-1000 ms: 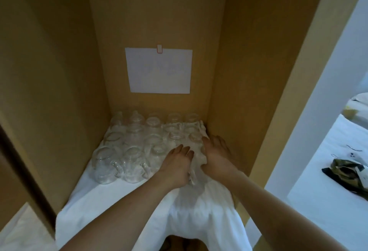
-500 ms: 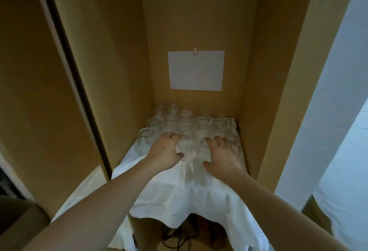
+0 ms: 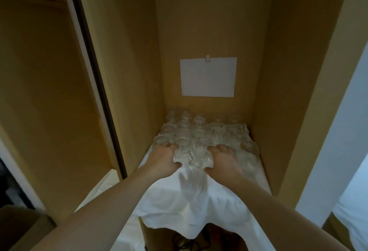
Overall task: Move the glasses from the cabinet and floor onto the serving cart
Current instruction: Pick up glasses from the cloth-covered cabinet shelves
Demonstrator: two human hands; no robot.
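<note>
Several clear glasses [image 3: 201, 131] stand packed together on a white cloth [image 3: 191, 197] that covers the cabinet shelf. My left hand [image 3: 163, 158] reaches into the front row, fingers and thumb curled round a glass [image 3: 184, 154]. My right hand [image 3: 223, 160] lies a little to the right, fingers over the top of another front glass [image 3: 201, 158] and thumb at its near side. The two hands are a glass-width apart. The serving cart is out of view.
The cabinet's tan side walls [image 3: 278, 91] close in the shelf left and right. A white sheet of paper [image 3: 208, 78] hangs on the back wall. A sliding door edge [image 3: 93, 83] stands to the left. The cloth hangs over the shelf front, with cables [image 3: 183, 240] below.
Both hands have moved from the right front of the shelf to the front middle glasses and spread apart, fingers now curled round glasses. The view has drawn back and swung left.
</note>
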